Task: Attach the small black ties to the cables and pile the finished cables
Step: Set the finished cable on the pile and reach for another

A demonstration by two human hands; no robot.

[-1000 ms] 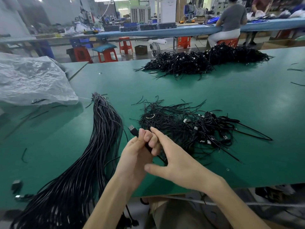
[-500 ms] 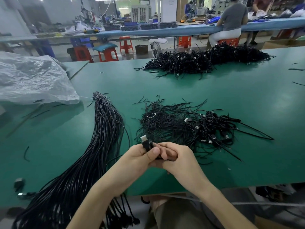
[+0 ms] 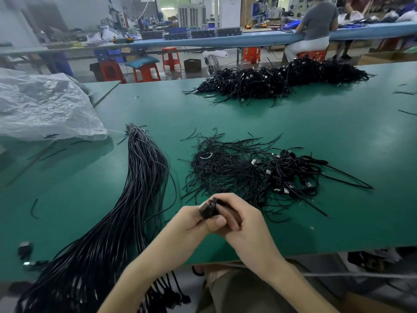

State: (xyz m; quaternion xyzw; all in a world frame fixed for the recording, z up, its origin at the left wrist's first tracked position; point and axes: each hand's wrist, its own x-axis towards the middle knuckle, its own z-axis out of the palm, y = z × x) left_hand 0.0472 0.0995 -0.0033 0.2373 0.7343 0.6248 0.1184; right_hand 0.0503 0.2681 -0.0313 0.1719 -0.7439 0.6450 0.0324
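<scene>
Step in hand: likely the tying of one coiled cable, judging by both hands closed on it over the near edge of the green table (image 3: 338, 132).
Cable in hand (image 3: 208, 210): a small dark coil at lower centre of the frame. It is blurred, and whether a tie is already on it cannot be told.
Left hand (image 3: 191, 219): fingers curled round the coil, thumb pressed across its front.
Right hand (image 3: 244, 224): fingers together, folded over the coil's right side and touching the left hand.
Next move: probably twisting the tie tight while the coil stays squeezed, so the loops do not spring apart, then dropping it on the heap.
Loose ties (image 3: 221, 170): a thin black tangle at centre frame, just above the hands.
Finished cables (image 3: 293, 175): a small heap with plugs showing, overlapping the ties' right side.
Far heap (image 3: 277, 81): much larger, at upper right.
Untied cables (image 3: 140, 188): a long glossy bundle at left, overhanging the near edge.
</scene>
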